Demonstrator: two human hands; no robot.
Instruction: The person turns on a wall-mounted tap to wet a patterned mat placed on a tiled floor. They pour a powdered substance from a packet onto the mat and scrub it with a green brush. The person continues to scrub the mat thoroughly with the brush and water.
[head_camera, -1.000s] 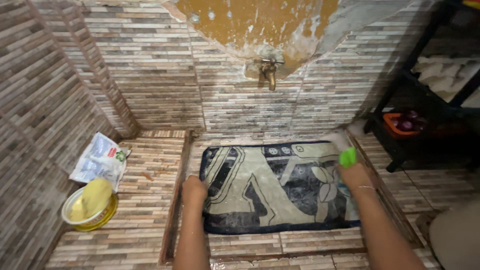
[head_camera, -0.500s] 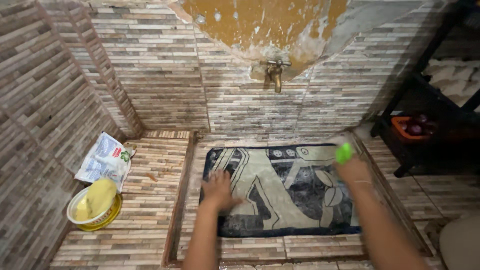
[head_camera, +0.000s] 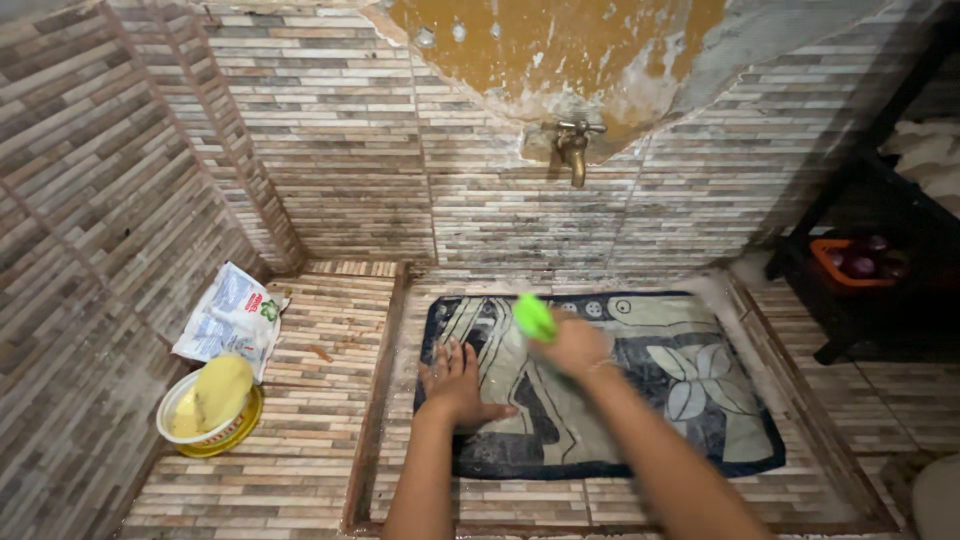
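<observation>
both of your hands are on the wet mat, which lies flat in the sunken tiled washing bay under the brass tap. your left hand presses down near the mat's left edge, fingers spread flat and gripping nothing, pinning the fabric. your right hand is closed around a bright green brush, held over the mat's upper middle; the hand is a bit blurred, so i can't tell whether the bristles touch the pile.

by my reading, you're in the scrubbing step, partway across the mat. a further stroke calls for firm downward pressure from the left hand so the soaked mat doesn't slide or bunch on the slick tiles, and for keeping the brush flat to the pile.

the mat is a thick rectangular plush piece, dark blue and cream with leaf shapes, heavy with water. the walls and ledge are narrow ridged tile strips, with bare plaster above the tap. on the left ledge sit a crumpled white detergent pouch and a shallow bowl holding a yellow soap lump. a dark rack with an orange basket stands to the right.
</observation>
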